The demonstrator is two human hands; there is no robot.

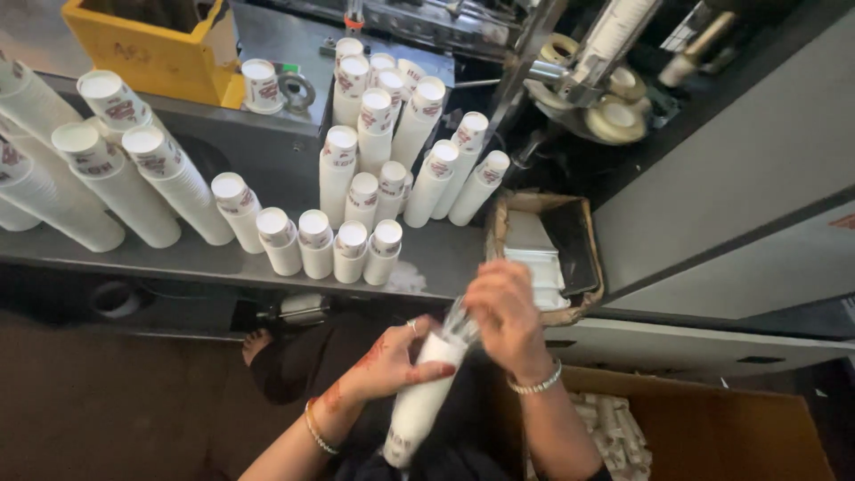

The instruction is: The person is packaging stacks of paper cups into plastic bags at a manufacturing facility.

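Both forearms came up from the bottom edge and met over the person's lap, below the front of the grey shelf. The left hand was wrapped around a stack of white paper cups, fingers curled over its upper part and thumb across the front, so it was closed on the stack; a ring sat on one finger and a thin bangle on the wrist, with reddish patterning on the skin. The right hand was bent down at the wrist over the top end of the stack, fingers bunched around a clear plastic sleeve there; the blur made it hard to tell how tightly it gripped. A beaded bracelet circled that wrist. The stack was tilted, its top toward the shelf and its lower end toward the person, with faint print near the bottom. On the shelf stood many more stacks of cups, upright or leaning, with red print on their sides. A yellow bin sat at the back left, a small cardboard tray just right of the hands, and a larger cardboard box at lower right.
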